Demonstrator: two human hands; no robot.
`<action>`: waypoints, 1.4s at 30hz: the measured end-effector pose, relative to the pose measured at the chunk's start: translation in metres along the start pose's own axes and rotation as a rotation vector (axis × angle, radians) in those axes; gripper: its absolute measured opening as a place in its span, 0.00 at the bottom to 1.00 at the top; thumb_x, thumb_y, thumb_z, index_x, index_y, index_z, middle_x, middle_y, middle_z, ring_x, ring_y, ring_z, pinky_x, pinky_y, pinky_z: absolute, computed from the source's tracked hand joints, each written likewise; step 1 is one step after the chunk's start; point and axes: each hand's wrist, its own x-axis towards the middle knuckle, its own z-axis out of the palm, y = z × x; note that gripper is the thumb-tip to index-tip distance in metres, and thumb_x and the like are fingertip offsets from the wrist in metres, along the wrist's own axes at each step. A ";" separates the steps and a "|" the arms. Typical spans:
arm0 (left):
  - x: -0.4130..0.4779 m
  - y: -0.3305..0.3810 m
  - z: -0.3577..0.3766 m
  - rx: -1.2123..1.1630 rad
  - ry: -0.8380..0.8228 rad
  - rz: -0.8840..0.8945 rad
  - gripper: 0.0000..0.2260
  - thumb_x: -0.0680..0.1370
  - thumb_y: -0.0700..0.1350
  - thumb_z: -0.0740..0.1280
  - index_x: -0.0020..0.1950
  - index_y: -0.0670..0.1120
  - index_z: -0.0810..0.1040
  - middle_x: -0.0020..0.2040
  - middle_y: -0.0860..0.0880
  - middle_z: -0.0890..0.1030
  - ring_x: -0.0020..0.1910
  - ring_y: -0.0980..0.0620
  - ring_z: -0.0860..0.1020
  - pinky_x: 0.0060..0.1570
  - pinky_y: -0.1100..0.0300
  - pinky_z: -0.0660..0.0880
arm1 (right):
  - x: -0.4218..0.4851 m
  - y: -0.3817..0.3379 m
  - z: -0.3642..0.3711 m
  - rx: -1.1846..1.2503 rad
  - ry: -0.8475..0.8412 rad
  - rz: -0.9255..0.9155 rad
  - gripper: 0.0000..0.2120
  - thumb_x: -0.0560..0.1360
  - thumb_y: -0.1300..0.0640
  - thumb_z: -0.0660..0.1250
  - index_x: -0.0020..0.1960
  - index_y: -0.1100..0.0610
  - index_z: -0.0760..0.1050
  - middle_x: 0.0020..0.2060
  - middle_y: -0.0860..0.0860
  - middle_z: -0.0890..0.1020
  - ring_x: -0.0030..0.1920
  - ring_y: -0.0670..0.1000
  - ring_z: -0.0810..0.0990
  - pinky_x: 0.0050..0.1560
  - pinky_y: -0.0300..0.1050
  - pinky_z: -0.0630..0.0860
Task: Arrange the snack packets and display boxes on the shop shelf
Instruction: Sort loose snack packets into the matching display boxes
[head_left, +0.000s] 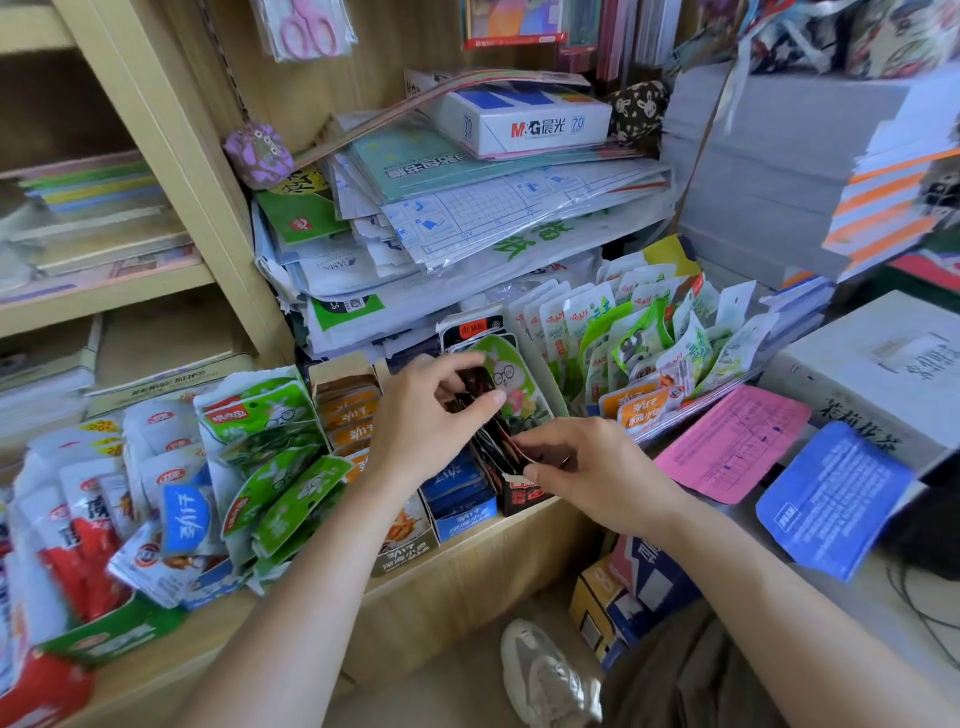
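Both hands are busy: my left hand (426, 421) pinches dark snack packets (475, 387) at the far end of the black display box (524, 499) on the shelf (467, 566); my right hand (592, 467) pinches the nearer ones.

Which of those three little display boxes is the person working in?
The black box, rightmost; both the left hand and right hand pinch its dark packets. Its neighbours hold blue packets and orange packets.

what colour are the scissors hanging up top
Pink: the scissors show in the head view.
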 end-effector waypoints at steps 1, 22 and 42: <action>-0.002 -0.003 0.000 0.018 -0.031 -0.003 0.24 0.70 0.68 0.69 0.63 0.61 0.80 0.51 0.58 0.77 0.53 0.58 0.77 0.54 0.55 0.77 | 0.000 0.001 0.000 0.003 0.002 0.004 0.17 0.76 0.58 0.72 0.65 0.52 0.80 0.51 0.42 0.83 0.48 0.39 0.81 0.49 0.30 0.76; -0.032 -0.020 0.001 -0.005 -0.069 0.039 0.22 0.68 0.68 0.70 0.56 0.59 0.81 0.58 0.61 0.75 0.60 0.63 0.73 0.58 0.60 0.72 | 0.049 0.007 0.010 -0.328 0.295 0.117 0.11 0.74 0.56 0.74 0.55 0.57 0.80 0.39 0.54 0.84 0.40 0.58 0.82 0.43 0.52 0.80; -0.108 -0.025 -0.083 0.352 0.097 0.230 0.13 0.74 0.52 0.73 0.58 0.51 0.85 0.53 0.58 0.84 0.53 0.60 0.80 0.55 0.61 0.78 | 0.045 -0.065 0.002 0.566 0.561 -0.195 0.06 0.75 0.68 0.72 0.45 0.67 0.76 0.37 0.58 0.84 0.36 0.51 0.83 0.38 0.44 0.78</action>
